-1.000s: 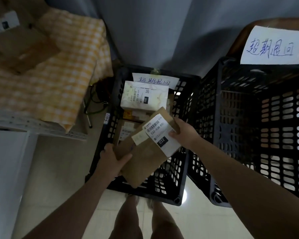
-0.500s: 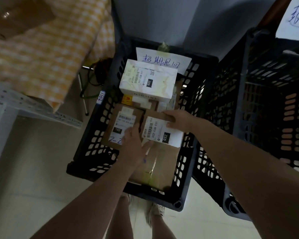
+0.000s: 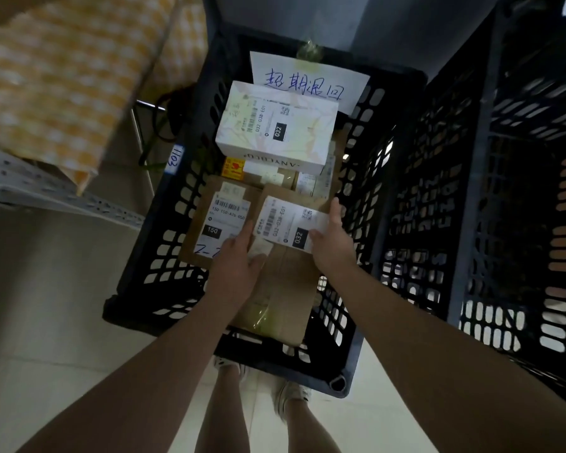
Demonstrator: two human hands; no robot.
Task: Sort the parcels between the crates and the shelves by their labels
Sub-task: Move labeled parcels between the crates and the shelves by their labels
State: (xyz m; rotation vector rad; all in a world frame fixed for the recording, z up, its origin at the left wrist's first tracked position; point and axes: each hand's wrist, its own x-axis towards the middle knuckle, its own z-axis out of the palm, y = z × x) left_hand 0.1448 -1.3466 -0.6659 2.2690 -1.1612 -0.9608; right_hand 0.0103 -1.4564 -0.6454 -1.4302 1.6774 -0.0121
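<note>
The brown parcel (image 3: 285,289) lay at 5 o'clock in the crate (image 3: 164,256) and was probably light, stiff cardboard. The left hand (image 3: 234,266) rested straight fingers on its 9 o'clock edge. The right hand (image 3: 332,246) pinched the 3 o'clock edge.

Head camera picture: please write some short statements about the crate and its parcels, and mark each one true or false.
1. The brown parcel under both hands bears a label reading 032. True.
2. The white box lies on the floor beside the crate. False: it lies inside the crate, at its far end.
3. The second brown parcel, left of the first, is labelled 150. True.
4. The left hand hangs free of the parcels. False: it touches the brown parcel, as the right hand does.
5. The paper sign is blank. False: it bears handwritten characters.
</note>
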